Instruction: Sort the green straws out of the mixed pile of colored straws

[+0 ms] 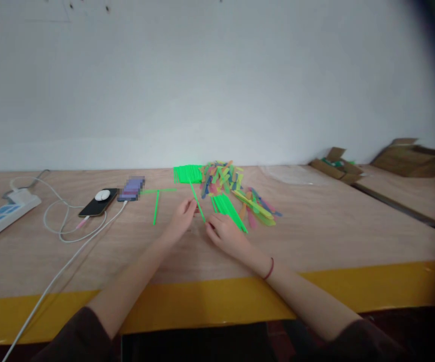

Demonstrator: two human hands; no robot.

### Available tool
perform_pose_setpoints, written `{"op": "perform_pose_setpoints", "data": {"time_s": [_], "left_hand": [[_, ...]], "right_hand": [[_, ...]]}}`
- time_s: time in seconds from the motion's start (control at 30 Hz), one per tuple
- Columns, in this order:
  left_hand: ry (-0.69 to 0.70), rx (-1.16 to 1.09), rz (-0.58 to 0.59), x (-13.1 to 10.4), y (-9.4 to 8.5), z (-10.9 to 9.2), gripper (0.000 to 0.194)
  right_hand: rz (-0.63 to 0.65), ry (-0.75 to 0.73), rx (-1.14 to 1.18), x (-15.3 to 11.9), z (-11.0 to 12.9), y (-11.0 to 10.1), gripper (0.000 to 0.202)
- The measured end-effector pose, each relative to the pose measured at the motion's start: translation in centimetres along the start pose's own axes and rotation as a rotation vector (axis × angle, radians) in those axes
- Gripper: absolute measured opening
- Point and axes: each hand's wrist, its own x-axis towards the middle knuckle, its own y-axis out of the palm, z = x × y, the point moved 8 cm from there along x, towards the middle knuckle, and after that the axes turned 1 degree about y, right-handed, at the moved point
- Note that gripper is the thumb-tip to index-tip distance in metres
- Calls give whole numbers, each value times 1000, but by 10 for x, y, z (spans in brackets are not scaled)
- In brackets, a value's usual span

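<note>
A thin bright green stick (197,198) slants between my two hands above the table. My left hand (183,217) is closed, thumb and fingertips pinched at the stick's middle. My right hand (227,234) is closed too, its bent fingers at the stick's lower end; the exact contact there is partly hidden. To the left, one upright green stick (156,207) and a crosswise green stick (165,190) form a T on the table. A row of green sticks (188,174) lies behind my hands. Right beside my right hand is a bundle of green sticks (230,212).
A heap of coloured flat sticks (221,177) lies at the back, with more coloured sticks (258,206) to its right. Leftward are a phone (132,187), a black power bank (91,205) bearing a white earbud case (102,195), cables and a power strip (4,216). Cardboard boxes (336,166) stand far right.
</note>
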Motion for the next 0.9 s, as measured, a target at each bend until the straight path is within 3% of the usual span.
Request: {"op": "perform_pose_setpoints", "data": {"time_s": [0.07,0.13,0.2,0.3,0.37,0.47,0.57,0.7,0.9], "left_hand": [[-40,-184,-57,-4,9,1,24],[-56,-203,-139,-7,4,0,20],[-73,-103,-206,-8,-9,0,19],[-61,146,-221,-7,-23,-2,20],[1,282,-198,-6,-25,-6,24],[124,402,-127,-6,-20,-10,30],[212,540,-73,-9,-11,-14,31],[346,739,25,-21,7,-25,30],[436,868,138,-39,32,-40,36]], "right_hand": [[25,-56,32,2,-2,0,20],[36,-39,7,4,-18,-6,22],[3,98,-106,5,-52,-20,26],[-38,439,-353,-7,-114,-45,30],[34,611,-457,-19,-145,-51,33],[162,711,-473,-32,-167,-46,36],[162,738,-443,-34,-170,-45,32],[32,724,-350,-27,-159,-49,33],[-48,454,68,-7,-101,-31,28]]}}
